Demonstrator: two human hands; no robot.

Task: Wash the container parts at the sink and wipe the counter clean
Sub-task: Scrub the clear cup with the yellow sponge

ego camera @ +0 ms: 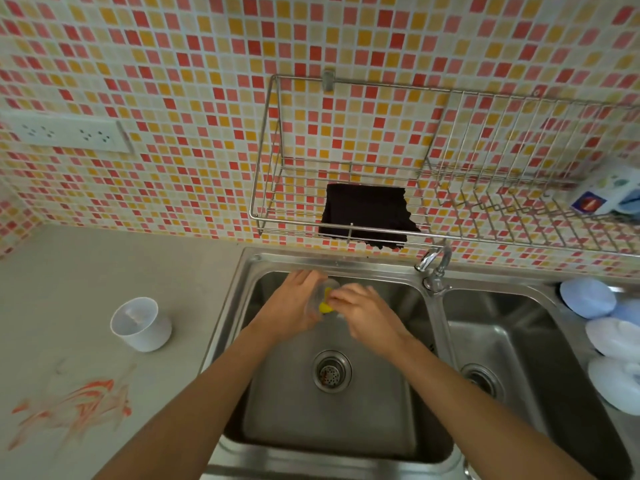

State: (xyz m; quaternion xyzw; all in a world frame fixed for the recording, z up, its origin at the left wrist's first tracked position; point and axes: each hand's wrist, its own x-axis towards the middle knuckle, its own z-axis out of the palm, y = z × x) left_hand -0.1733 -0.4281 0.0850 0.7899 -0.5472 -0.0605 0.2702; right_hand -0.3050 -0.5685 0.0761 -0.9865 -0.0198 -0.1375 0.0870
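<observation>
Over the left sink basin [273,403], my left hand [294,303] grips the clear container part [317,294] tilted open toward my right hand [363,306], whose fingers pinch a yellow sponge [325,307] inside it, so drips fall in the basin.

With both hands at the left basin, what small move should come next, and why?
Probably keep rubbing the yellow sponge inside the clear container: the left hand grips it over the left basin, the right hand pinches the sponge, and the faucet shows no water.
</observation>
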